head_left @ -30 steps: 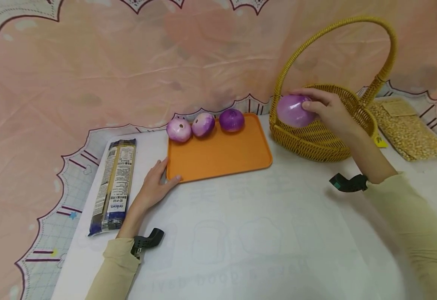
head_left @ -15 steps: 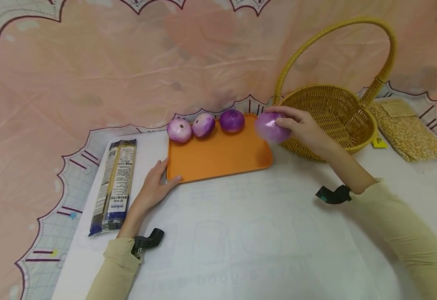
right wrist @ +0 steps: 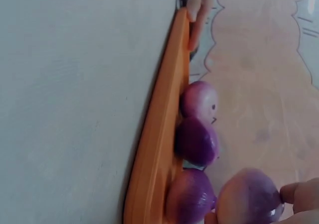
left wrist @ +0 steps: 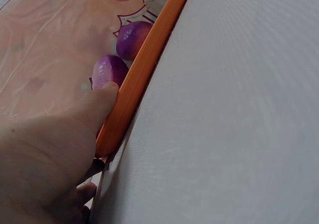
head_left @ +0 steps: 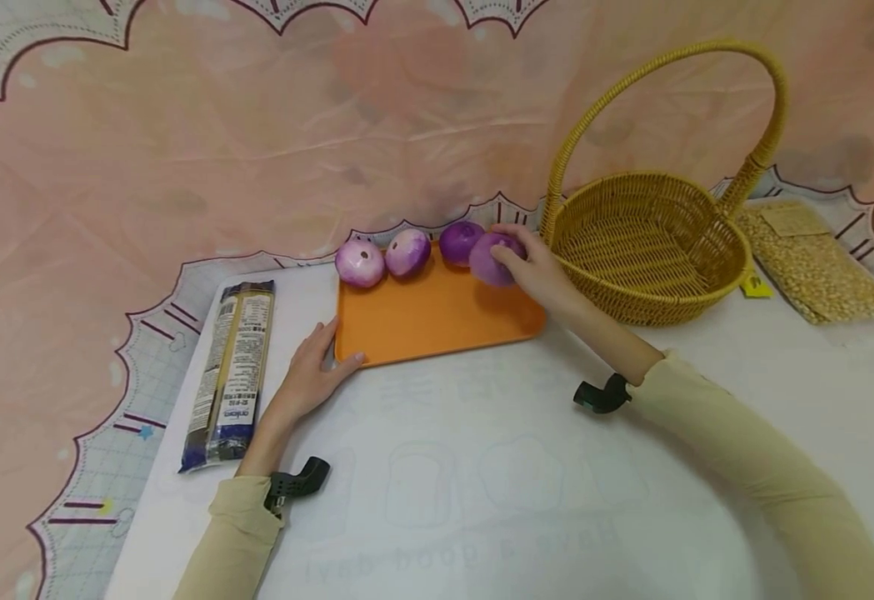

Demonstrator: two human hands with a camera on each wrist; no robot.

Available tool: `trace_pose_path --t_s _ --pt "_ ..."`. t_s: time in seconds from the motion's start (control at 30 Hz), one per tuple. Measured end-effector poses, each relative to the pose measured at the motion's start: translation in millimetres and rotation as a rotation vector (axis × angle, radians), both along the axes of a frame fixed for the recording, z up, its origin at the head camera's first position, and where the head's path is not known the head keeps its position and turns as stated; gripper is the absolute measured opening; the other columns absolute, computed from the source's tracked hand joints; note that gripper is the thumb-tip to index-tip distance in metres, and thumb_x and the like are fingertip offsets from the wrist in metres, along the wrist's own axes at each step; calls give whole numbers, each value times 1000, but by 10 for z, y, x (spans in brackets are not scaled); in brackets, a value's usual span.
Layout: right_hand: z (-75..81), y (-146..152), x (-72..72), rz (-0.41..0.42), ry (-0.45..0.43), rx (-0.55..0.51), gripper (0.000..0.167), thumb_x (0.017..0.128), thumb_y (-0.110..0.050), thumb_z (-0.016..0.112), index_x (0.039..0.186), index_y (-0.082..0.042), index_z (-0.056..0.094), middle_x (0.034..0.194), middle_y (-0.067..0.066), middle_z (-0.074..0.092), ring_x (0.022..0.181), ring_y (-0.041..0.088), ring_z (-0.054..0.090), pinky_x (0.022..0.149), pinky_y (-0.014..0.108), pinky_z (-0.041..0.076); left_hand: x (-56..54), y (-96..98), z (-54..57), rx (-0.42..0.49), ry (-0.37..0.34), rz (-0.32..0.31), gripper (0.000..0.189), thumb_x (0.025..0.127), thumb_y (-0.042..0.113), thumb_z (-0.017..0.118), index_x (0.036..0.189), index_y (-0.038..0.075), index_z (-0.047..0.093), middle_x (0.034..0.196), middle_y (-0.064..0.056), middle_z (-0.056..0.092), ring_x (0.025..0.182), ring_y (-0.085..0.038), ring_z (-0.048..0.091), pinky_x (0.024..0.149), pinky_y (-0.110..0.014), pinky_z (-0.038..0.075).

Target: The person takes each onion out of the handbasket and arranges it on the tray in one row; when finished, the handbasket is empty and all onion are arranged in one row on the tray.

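Note:
My right hand (head_left: 545, 275) holds a purple onion (head_left: 491, 262) between thumb and fingers, over the right part of an orange tray (head_left: 425, 329). Three more onions stand in a row along the tray's back edge: a pale one (head_left: 360, 265) at the left, a purple-and-white one (head_left: 408, 253) beside it, and a dark purple one (head_left: 459, 242) overlapped by the held onion. At the tray's front left corner rests my left hand (head_left: 312, 375), fingers along the side. In the left wrist view its thumb (left wrist: 102, 102) lies at the rim.
A wicker basket (head_left: 654, 308) with a tall handle stands right of the tray. Farther right lie a bag of yellow kernels (head_left: 819, 271) and a small yellow packet (head_left: 756, 287). A long printed packet (head_left: 230, 375) lies left of my left hand. Patterned cloth (head_left: 294, 125) hangs behind.
My right hand has carried the onion leftward from over the basket to over the tray, close to the dark purple onion. My left hand stays at the tray corner.

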State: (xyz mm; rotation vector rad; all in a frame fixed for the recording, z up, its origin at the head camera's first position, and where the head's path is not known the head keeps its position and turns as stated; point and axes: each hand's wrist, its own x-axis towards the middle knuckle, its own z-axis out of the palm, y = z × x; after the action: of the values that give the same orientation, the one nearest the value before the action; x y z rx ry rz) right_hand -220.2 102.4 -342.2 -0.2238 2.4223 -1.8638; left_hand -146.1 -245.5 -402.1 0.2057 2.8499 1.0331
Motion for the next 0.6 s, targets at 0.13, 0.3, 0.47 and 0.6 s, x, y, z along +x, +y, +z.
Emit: trace_pose_path --t_s 0.13,0.3,0.47,0.6 --pt "-66 -123 -107 -88 39 -6 47 99 -24 51 141 -6 44 146 18 38 136 29 38 116 43 34 1 -1 -12 2 20 3 91 90 56 57 155 5 19 159 -25 20 150 -42 10 118 -64 8" --pt "-110 -240 -250 -181 94 29 47 98 -22 52 141 -4 44 146 20 34 138 30 30 119 42 26 -20 -17 -34 -9 -13 7 87 93 48 59 156 6 17 161 -21 18 151 -39 7 120 -61 6" --pt "-175 -270 -411 -241 51 -18 46 99 -21 50 142 -5 43 146 20 29 136 29 34 119 39 26 -36 -17 -42 -25 -28 9 84 94 44 59 156 7 16 162 -19 18 152 -38 7 120 -61 7" --pt "-222 -264 -490 -257 2 -43 46 99 -21 49 142 -7 42 146 20 25 134 30 37 119 38 28 -35 -15 -31 -26 -25 8 85 93 44 60 156 8 17 162 -19 18 151 -38 8 120 -61 8"
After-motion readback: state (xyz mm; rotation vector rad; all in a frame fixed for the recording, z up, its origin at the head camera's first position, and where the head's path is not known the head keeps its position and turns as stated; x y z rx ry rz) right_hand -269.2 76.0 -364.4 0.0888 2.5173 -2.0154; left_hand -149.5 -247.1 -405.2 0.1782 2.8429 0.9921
